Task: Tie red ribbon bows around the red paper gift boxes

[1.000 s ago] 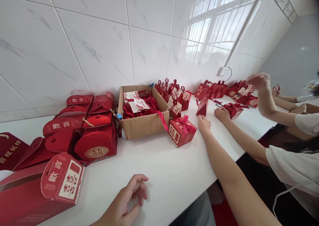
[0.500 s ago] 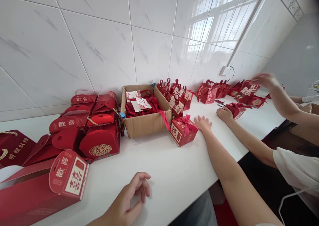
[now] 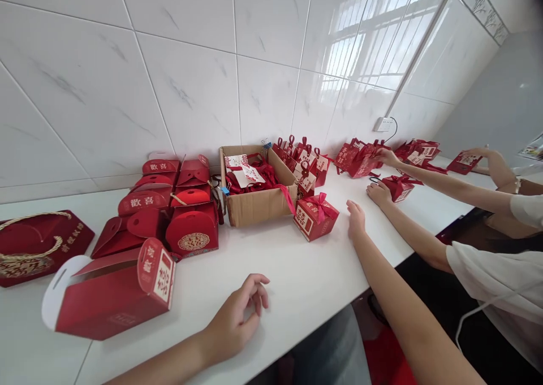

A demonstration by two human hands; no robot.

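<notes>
My left hand (image 3: 237, 317) rests on the white counter (image 3: 297, 272) near its front edge, fingers loosely curled and apart, holding nothing. My right hand (image 3: 356, 221) lies on the counter with fingers stretched out, empty, just right of a small red gift box with a ribbon bow (image 3: 316, 216). It does not touch the box. Behind that box stands an open cardboard carton (image 3: 258, 204) holding red ribbons and printed cards.
Large red handled gift boxes (image 3: 193, 235) crowd the left, one lying on its side (image 3: 110, 294), beside a flat red bag with rope handles (image 3: 40, 246). Small red boxes (image 3: 305, 164) line the wall. A co-worker's hands (image 3: 379, 193) handle red boxes at the right.
My right hand let go of a folded red box and now lies flat beside the bowed box. The co-worker's raised hand came down onto the boxes by the wall. The view shifted.
</notes>
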